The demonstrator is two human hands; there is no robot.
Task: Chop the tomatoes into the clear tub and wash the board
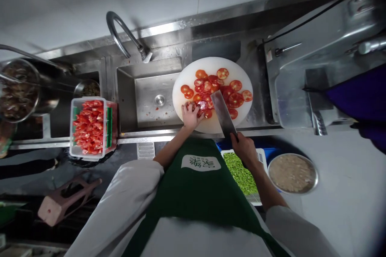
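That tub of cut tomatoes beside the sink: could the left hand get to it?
Probably yes. The left hand rests on a tomato on the round board; the tub sits open-topped to its left, past the sink basin.

Left hand fingers curled, pressed down; right hand fisted in a grip, both forearms extended forward

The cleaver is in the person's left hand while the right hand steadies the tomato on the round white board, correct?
Not quite: the head view shows the cleaver in the right hand, and the left hand steadies the tomato on the round white board.
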